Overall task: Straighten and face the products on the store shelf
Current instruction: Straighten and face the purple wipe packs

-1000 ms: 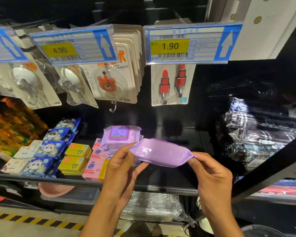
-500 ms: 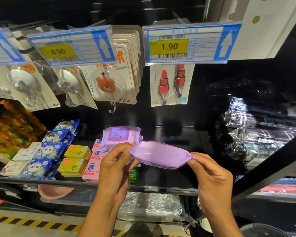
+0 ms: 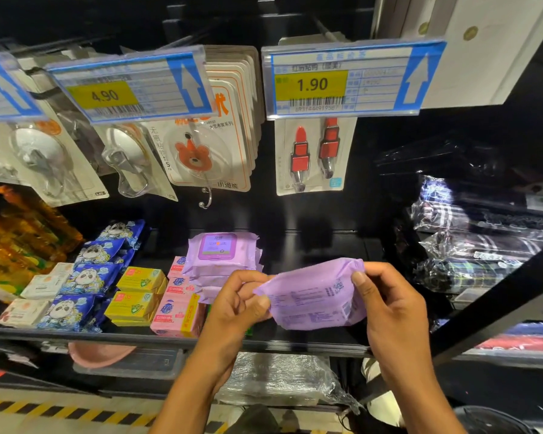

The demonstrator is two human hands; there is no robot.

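On the black shelf [image 3: 295, 347], a wipes stack [image 3: 221, 261] of purple packs lies lid-up. Pink soap boxes [image 3: 176, 317] sit against its left front, yellow boxes [image 3: 138, 292] beside those, and blue panda packs [image 3: 85, 277] further left. The held wipes pack [image 3: 314, 296], also purple, is clear of the shelf board above its front edge, just right of the stack, printed back toward the camera. The left hand [image 3: 235, 305] pinches its left end; the right hand [image 3: 392, 311] grasps its right end, thumb on the near face. Print on the pack is too small to read. Overhead, the left price tag [image 3: 129, 89] reads "4.90" and the right price tag [image 3: 342, 79] "1.90", the latter above a card of red clips [image 3: 314, 155].
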